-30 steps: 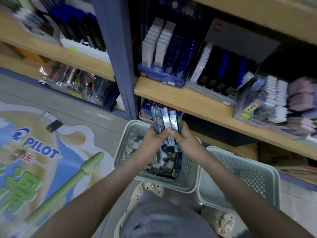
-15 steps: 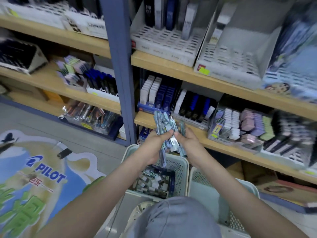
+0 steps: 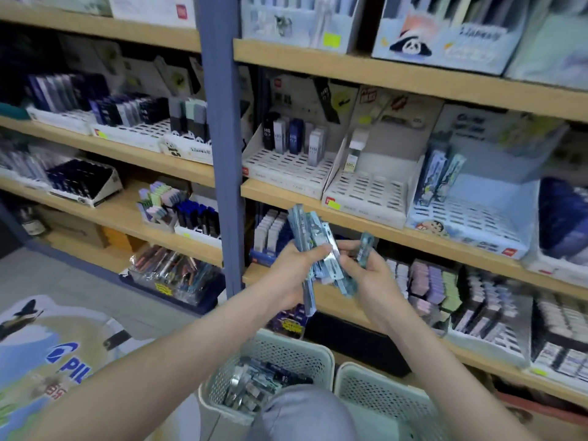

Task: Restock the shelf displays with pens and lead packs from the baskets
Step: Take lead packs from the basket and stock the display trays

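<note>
My left hand grips a fanned bundle of pale blue lead packs held upright in front of the shelves. Close beside it, my right hand pinches a single blue pack and touches the bundle's lower end. Below my arms stands a white perforated basket with several more packs inside. A second white basket sits to its right; its inside is mostly hidden. On the shelf above, a light blue slotted display tray holds two similar blue packs at its back left.
A blue upright post divides the shelving. White slotted trays with dark lead cases sit on the middle shelf, eraser and refill displays on the lower one. A Pilot floor graphic covers the floor at left. My knee is at the bottom.
Both hands lifted the bundle of packs out of the basket and up to shelf height. My view tilted upward, bringing higher shelves in. My right hand now separates one pack.
</note>
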`<state>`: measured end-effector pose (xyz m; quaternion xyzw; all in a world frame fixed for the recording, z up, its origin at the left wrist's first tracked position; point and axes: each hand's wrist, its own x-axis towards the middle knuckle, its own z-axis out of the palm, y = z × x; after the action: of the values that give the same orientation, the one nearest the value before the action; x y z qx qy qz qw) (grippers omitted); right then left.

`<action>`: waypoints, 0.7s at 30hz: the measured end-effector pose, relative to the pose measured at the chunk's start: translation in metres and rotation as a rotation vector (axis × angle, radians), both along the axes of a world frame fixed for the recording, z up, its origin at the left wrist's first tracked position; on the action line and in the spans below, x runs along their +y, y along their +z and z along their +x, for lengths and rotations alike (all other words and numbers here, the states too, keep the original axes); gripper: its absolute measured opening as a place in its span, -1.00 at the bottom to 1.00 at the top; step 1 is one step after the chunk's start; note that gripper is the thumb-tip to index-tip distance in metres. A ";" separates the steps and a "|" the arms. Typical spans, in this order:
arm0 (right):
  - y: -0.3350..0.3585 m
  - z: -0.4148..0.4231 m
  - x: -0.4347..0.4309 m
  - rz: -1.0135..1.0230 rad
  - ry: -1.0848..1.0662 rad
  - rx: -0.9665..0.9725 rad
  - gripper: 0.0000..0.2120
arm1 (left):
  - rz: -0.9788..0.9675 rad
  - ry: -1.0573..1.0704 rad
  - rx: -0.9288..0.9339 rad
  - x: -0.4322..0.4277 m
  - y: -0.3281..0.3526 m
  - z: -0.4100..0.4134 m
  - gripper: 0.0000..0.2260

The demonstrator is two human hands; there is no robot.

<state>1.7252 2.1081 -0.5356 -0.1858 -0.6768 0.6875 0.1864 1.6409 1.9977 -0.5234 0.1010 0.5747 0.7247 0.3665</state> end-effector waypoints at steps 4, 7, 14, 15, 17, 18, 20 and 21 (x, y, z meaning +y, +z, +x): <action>0.025 0.009 0.007 0.037 -0.086 0.097 -0.85 | 0.008 -0.025 0.113 0.017 0.029 0.011 -0.80; 0.044 0.024 0.016 0.091 -0.080 0.114 -0.88 | -0.003 -0.031 0.182 0.031 0.045 0.019 -0.78; 0.079 0.058 0.057 0.168 -0.107 0.154 -0.88 | 0.003 0.014 0.120 0.071 0.074 0.041 -0.68; 0.082 0.060 0.063 0.156 -0.129 0.170 -0.89 | 0.006 0.030 0.099 0.076 0.079 0.043 -0.58; 0.087 0.063 0.077 0.069 -0.160 0.198 -0.96 | 0.023 0.039 0.064 0.085 0.083 0.043 -0.36; 0.089 0.064 0.084 -0.003 -0.172 0.214 -0.92 | 0.044 0.035 0.043 0.089 0.083 0.040 -0.36; 0.094 0.066 0.096 -0.184 -0.165 0.264 -0.79 | 0.050 0.042 0.021 0.095 0.086 0.039 -0.54; 0.096 0.067 0.102 -0.248 -0.154 0.287 -0.74 | 0.049 0.034 0.019 0.099 0.085 0.036 -0.61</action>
<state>1.7920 2.2103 -0.4397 -0.1586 -0.5371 0.7688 0.3086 1.6765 2.0965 -0.4385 0.1073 0.5617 0.7437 0.3462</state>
